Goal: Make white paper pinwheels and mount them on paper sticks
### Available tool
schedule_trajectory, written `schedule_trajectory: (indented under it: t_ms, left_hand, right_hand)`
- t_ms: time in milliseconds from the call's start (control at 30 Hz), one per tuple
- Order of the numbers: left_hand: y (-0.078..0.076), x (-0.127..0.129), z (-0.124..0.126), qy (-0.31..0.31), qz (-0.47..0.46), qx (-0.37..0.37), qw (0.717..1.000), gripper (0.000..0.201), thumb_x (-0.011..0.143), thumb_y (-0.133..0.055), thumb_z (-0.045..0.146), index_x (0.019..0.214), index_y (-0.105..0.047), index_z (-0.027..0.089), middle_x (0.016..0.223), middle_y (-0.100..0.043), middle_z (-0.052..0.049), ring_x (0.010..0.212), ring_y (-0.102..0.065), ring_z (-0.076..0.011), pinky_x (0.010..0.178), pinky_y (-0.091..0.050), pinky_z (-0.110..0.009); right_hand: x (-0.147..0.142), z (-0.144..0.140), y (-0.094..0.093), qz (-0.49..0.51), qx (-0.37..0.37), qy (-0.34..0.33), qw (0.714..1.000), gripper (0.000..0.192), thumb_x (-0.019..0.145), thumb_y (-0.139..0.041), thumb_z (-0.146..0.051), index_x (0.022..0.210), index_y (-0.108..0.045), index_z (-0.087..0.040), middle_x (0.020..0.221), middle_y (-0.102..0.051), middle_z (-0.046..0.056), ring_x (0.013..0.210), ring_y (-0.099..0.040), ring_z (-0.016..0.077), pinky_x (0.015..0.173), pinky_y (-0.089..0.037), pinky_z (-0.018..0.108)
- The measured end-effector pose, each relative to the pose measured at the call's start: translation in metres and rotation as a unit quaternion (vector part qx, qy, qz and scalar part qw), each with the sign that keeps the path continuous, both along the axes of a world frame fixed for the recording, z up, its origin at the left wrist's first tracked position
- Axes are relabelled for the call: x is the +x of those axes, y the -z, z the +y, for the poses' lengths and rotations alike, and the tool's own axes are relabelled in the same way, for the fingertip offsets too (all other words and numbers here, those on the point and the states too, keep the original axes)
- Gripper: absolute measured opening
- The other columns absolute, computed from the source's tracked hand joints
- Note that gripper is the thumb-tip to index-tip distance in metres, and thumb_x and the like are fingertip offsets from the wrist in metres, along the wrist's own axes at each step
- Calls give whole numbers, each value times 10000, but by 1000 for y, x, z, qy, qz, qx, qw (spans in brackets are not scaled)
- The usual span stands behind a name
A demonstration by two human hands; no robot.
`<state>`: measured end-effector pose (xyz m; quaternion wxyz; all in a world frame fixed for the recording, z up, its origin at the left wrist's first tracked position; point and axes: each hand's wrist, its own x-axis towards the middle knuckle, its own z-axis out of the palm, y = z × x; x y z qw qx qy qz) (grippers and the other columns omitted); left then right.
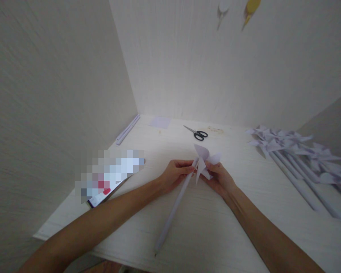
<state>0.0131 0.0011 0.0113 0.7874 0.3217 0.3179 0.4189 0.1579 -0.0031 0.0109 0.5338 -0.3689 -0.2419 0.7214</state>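
Observation:
A white paper pinwheel head [205, 161] sits at the top end of a long rolled paper stick [174, 208] that lies on the pale wooden table [204, 235]. My left hand [174, 174] pinches the stick just below the pinwheel head. My right hand [219, 178] holds the folded blades from the right side, thumb on the centre. Both hands meet at the middle of the table.
Black-handled scissors [197, 133] lie behind the hands. A square paper sheet [159, 122] and rolled paper sticks [127, 129] lie near the back left corner. Several finished pinwheels [295, 151] lie at the right. A blurred flat object [109, 176] lies at the left. Walls close in left and back.

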Motion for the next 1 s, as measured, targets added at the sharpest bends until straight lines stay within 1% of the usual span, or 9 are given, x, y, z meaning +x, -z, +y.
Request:
schedule_trajectory:
  t_ms: [133, 267, 367, 567, 667, 800, 1000]
  left_hand:
    - [-2, 0, 0, -2, -8, -15, 1000, 309, 511, -697, 138, 815, -660, 102, 712, -652, -54, 647, -561, -117, 692, -387, -248]
    - [-3, 0, 0, -4, -21, -23, 999, 328, 501, -701, 142, 822, -656, 97, 742, -657, -66, 679, -572, -135, 704, -400, -264]
    - [-4, 0, 0, -12, -24, -22, 999, 328, 496, -703, 140, 817, -656, 97, 772, -658, -74, 705, -575, -146, 727, -401, -277]
    - [-5, 0, 0, -20, -25, -1, 999, 284, 534, -683, 140, 814, -659, 98, 754, -660, -68, 699, -577, -133, 717, -396, -251]
    - [-4, 1, 0, -23, -23, -1, 999, 285, 530, -685, 143, 811, -659, 102, 725, -660, -57, 669, -574, -126, 703, -397, -248]
    - [-3, 2, 1, -20, -23, -10, 999, 293, 505, -694, 133, 794, -662, 99, 711, -655, -51, 661, -569, -124, 708, -395, -253]
    - [0, 2, 0, -12, -7, 7, 1000, 289, 523, -689, 154, 806, -663, 104, 713, -647, -51, 649, -556, -113, 743, -382, -270]
  right_hand:
    - [-2, 0, 2, -4, 36, -1, 999, 134, 475, -724, -151, 582, -644, -144, 582, -655, 13, 513, -565, 118, 538, -461, 235]
    - [-4, 1, 8, -17, 75, -14, 997, 184, 485, -713, -106, 653, -654, -150, 617, -655, 0, 555, -570, 120, 574, -452, 237]
    - [-4, 2, 10, -27, 87, -11, 996, 178, 502, -705, -101, 663, -651, -156, 604, -644, -11, 546, -557, 110, 573, -442, 235]
    - [-6, 0, 7, -59, 105, -16, 993, 165, 506, -705, -105, 652, -648, -154, 614, -645, -6, 565, -553, 112, 560, -426, 231]
    - [-5, 0, 6, -55, 103, -14, 993, 168, 497, -710, -106, 647, -652, -155, 612, -649, -7, 567, -560, 115, 572, -431, 235]
    - [-3, 0, 5, -18, 69, -6, 997, 134, 502, -717, -156, 622, -660, -140, 626, -662, 4, 571, -573, 110, 600, -449, 225]
    - [-2, 0, 1, -11, 47, -5, 999, 173, 449, -750, -188, 585, -661, -131, 567, -653, 2, 524, -564, 96, 559, -458, 196]
